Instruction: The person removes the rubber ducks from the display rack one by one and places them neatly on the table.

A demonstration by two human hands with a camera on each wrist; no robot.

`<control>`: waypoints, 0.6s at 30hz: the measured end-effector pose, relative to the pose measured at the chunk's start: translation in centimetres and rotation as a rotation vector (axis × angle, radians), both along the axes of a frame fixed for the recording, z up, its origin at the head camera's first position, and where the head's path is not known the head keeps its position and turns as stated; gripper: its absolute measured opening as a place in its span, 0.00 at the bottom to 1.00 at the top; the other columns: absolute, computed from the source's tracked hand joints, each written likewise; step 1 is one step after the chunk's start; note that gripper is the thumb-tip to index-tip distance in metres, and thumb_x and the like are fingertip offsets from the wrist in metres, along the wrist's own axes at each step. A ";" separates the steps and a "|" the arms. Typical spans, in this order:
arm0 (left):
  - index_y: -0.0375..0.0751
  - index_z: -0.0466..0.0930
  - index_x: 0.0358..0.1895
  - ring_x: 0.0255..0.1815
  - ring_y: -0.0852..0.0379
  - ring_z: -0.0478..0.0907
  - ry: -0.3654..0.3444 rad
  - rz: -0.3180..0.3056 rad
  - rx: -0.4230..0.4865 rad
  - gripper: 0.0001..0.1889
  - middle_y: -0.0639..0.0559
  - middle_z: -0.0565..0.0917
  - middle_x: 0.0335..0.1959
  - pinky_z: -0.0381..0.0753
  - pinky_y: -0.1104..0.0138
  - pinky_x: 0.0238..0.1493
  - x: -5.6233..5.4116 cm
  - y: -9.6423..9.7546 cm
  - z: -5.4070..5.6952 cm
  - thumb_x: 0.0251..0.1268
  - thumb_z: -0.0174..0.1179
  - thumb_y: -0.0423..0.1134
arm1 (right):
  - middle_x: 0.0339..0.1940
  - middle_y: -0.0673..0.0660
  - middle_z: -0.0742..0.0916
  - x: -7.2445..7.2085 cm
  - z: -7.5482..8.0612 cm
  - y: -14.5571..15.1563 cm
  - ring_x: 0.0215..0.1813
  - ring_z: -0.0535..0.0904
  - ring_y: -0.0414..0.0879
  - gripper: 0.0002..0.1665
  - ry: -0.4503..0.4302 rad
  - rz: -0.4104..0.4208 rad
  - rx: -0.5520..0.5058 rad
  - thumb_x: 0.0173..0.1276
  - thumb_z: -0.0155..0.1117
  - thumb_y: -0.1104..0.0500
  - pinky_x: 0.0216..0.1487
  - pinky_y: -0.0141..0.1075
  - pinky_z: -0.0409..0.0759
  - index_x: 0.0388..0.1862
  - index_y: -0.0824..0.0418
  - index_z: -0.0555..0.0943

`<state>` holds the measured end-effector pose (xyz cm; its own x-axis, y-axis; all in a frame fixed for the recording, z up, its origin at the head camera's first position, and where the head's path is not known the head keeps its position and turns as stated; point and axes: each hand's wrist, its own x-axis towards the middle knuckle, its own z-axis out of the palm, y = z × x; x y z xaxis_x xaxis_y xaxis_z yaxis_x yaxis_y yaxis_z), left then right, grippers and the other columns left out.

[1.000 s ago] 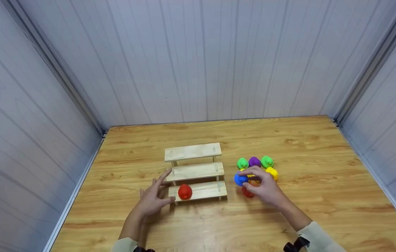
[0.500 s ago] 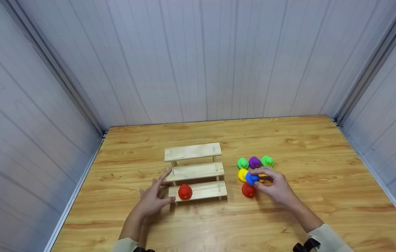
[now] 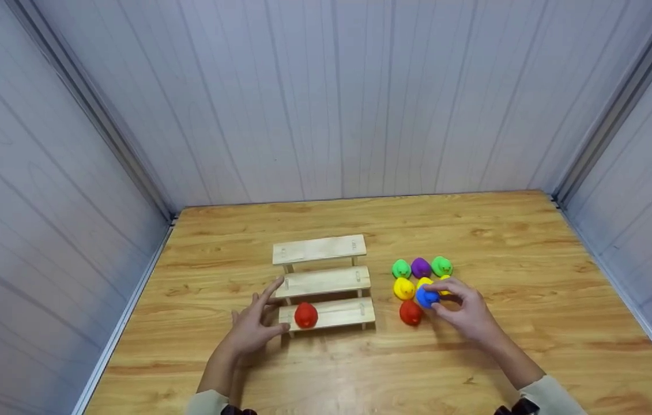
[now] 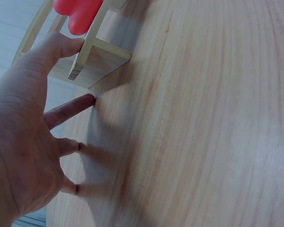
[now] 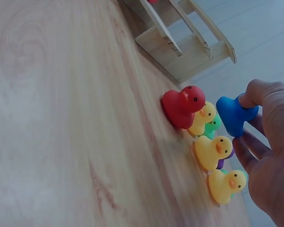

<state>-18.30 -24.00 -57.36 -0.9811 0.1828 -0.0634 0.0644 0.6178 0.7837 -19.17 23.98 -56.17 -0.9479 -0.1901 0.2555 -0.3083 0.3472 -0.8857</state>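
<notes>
My right hand [image 3: 470,314] pinches a blue rubber duck [image 5: 234,115] between thumb and fingers. The duck is held up off the table, over the front of a group of rubber ducks. Closest to it are a red duck [image 5: 181,106] and a yellow duck [image 5: 212,152]. At the left end of a three-step wooden rack [image 3: 331,314], my left hand [image 3: 251,331] spreads its fingers, its thumb [image 4: 71,46] touching the lowest step. Another red duck [image 3: 306,316] sits on that step near the thumb.
Behind the held duck stand a purple duck [image 3: 421,267] and two green ducks, one at the back right [image 3: 441,266]. Several yellow ducks form the middle row, partly hidden by the right hand. Pale panel walls [image 3: 314,104] enclose the wooden table [image 3: 216,230].
My right hand has carried the blue duck to the right, from left of the front red duck to over the yellow ones, uncovering the red duck. The left hand has kept its place.
</notes>
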 end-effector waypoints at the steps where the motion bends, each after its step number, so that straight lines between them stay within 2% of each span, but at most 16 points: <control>1: 0.73 0.57 0.92 0.94 0.18 0.42 0.002 -0.003 0.001 0.54 0.42 0.80 0.83 0.18 0.13 0.80 0.0 0.0 0.0 0.67 0.79 0.49 | 0.59 0.64 0.91 0.1 -0.1 0.1 0.61 0.83 0.25 0.21 0.004 -0.001 0.003 0.72 0.75 0.74 0.63 0.23 0.85 0.60 0.61 0.92; 6: 0.72 0.57 0.92 0.93 0.17 0.41 0.008 -0.012 0.006 0.54 0.43 0.84 0.78 0.18 0.12 0.79 0.0 0.1 0.0 0.66 0.79 0.48 | 0.58 0.63 0.91 0.4 -0.7 0.6 0.61 0.83 0.25 0.20 0.013 0.003 0.019 0.71 0.75 0.75 0.63 0.23 0.87 0.58 0.60 0.93; 11: 0.73 0.57 0.92 0.93 0.17 0.41 0.008 -0.009 0.008 0.54 0.43 0.84 0.78 0.17 0.13 0.79 -0.1 0.0 0.0 0.66 0.79 0.49 | 0.58 0.64 0.91 0.6 -1.3 1.1 0.60 0.84 0.26 0.19 0.010 0.031 0.028 0.72 0.75 0.74 0.63 0.26 0.88 0.59 0.61 0.92; 18: 0.72 0.57 0.92 0.93 0.16 0.41 0.009 -0.010 0.005 0.53 0.44 0.84 0.79 0.17 0.13 0.79 -0.1 0.0 -0.2 0.67 0.78 0.50 | 0.58 0.67 0.91 0.8 -2.1 1.5 0.59 0.84 0.25 0.18 0.035 0.069 0.049 0.72 0.77 0.72 0.61 0.21 0.86 0.59 0.63 0.92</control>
<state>-18.44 -23.99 -57.55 -0.9798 0.1926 -0.0534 0.0776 0.6129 0.7864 -18.40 25.51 -58.29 -0.9225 -0.2681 0.2775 -0.3640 0.3662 -0.8564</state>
